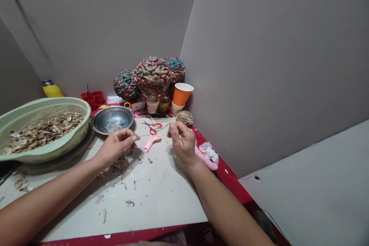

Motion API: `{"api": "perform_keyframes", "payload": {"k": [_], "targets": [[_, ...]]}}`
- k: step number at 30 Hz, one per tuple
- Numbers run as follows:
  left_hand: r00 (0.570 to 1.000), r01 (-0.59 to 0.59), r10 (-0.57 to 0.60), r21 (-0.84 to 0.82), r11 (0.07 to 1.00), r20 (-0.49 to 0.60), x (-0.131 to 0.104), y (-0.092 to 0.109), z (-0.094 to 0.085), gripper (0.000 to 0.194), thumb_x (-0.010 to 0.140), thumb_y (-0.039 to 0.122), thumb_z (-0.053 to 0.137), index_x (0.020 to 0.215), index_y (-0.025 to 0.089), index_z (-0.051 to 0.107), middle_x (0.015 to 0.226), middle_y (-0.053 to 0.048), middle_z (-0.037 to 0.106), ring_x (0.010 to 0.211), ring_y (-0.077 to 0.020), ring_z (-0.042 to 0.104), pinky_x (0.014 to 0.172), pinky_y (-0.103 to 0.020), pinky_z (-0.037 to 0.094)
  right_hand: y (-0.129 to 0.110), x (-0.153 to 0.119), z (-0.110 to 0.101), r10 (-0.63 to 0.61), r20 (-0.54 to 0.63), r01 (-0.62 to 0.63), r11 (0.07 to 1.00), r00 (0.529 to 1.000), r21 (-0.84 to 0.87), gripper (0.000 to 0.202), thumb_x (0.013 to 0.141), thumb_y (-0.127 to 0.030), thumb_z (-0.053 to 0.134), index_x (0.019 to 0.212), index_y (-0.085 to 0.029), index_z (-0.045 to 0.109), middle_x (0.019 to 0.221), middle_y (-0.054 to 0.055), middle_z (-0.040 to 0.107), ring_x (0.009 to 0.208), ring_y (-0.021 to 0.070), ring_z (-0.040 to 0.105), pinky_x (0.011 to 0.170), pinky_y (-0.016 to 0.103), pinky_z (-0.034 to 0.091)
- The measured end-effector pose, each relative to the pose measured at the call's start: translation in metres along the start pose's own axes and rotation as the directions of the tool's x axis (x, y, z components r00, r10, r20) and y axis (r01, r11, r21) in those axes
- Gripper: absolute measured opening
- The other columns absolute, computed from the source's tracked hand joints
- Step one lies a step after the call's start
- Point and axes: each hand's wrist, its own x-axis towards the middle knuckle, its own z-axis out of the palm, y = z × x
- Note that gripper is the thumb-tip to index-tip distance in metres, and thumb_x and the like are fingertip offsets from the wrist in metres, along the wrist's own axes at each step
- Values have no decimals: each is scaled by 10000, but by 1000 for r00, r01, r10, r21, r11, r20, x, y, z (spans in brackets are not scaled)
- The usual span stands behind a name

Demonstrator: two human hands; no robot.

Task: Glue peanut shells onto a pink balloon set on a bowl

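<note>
My left hand (122, 142) is closed in a pinch above the white board, to the right of the metal bowl (113, 120). My right hand (182, 140) is also pinched, with a thin twine (161, 128) running from near its fingertips across the board towards my left hand. Whether the twine reaches the left fingers is hard to see. Between the hands lie a pink piece (152, 142) and red-handled scissors (152, 127) with their blades apart. Just beyond my right hand sits a ball of twine (185, 117).
A green basket (66, 138) of shells stands at the left. Behind are textured balls (152, 75), an orange cup (182, 94), red cups (98, 97) and a yellow bottle (52, 89). A pink tool (206, 158) and crumpled tissue (210, 152) lie at the right. Debris dots the white board (161, 200).
</note>
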Motion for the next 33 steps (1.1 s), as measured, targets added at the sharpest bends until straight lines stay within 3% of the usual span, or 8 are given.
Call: {"api": "perform_keyframes", "payload": {"k": [3,7,10,14,19,23,27,33], "targets": [[998,-66,66,202,977,7,4,1,0,286,725,411,742,730,152,621,631,8,613,568,-112,533,568,-228,412,3,3,2,0,49,1,1000,999,-21,338,934,-317,524,620,-219,444,595,-27,471,556,135,457,577,268,375],[991,-132,125,312,941,43,15,8,0,239,743,390,680,739,166,597,627,16,602,573,-127,559,580,-244,441,16,6,2,144,227,-103,978,963,-182,78,900,-229,535,843,-193,573,791,7,631,703,152,584,648,246,438],[991,-132,123,346,929,46,28,8,0,222,724,375,665,720,167,587,605,17,598,551,-127,566,564,-247,453,28,5,2,254,358,-118,925,899,-362,125,875,-148,547,928,-174,658,875,45,690,798,183,625,719,269,450],[992,-127,114,369,921,59,41,3,4,221,706,375,646,713,162,588,572,11,595,510,-125,557,525,-241,439,35,0,7,274,454,-64,903,848,-426,317,803,-137,671,1111,-206,694,1054,73,689,902,219,631,777,294,442],[985,-165,127,415,895,118,48,-6,9,183,741,343,587,759,161,577,590,8,592,507,-129,553,517,-248,447,34,-1,13,261,524,-6,899,811,-437,141,828,-122,659,874,-207,761,896,59,686,856,214,625,737,279,432],[972,-233,195,532,814,128,55,-13,12,63,749,223,538,795,188,513,655,15,580,598,-145,577,574,-254,455,32,4,9,220,498,-21,927,839,-374,166,824,-76,637,868,-188,750,907,52,697,863,192,628,771,271,444],[958,-279,235,702,655,161,66,-20,19,98,736,155,563,828,188,549,803,-29,643,721,-179,599,657,-276,438,32,10,-3,142,408,-28,962,902,-273,181,816,-72,594,831,-188,731,892,44,695,840,183,631,769,281,462],[968,-241,172,852,464,180,84,-29,38,154,836,278,562,928,166,617,846,-98,712,750,-244,647,635,-298,417,32,19,-13,39,164,-10,984,986,-176,107,770,-145,563,758,-186,660,783,28,663,742,181,612,676,286,476]]}}
